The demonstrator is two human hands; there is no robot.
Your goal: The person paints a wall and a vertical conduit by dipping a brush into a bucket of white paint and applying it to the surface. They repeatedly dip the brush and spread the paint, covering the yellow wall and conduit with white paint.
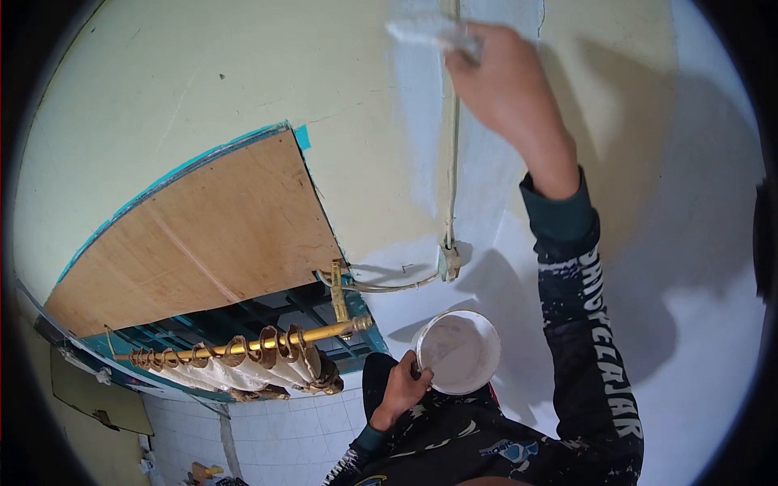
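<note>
Closed fingers of the right hand (506, 93) pinch a paint-smeared brush (429, 32) at twelve o'clock, its head laid against the wall (243, 97) beside a thin cable (451, 162), seemingly to spread white along that line, though blur hides how the handle sits. At six o'clock the left hand (399, 390) wraps the rim of a round pot (460, 352) of white paint, held level and mouth-up near the chest, probably so nothing spills and the brush can reach it. Fresh white covers the wall towards three o'clock, while cream shows towards nine, above a plywood panel (219, 235) and a brass curtain rod (243, 347).
</note>
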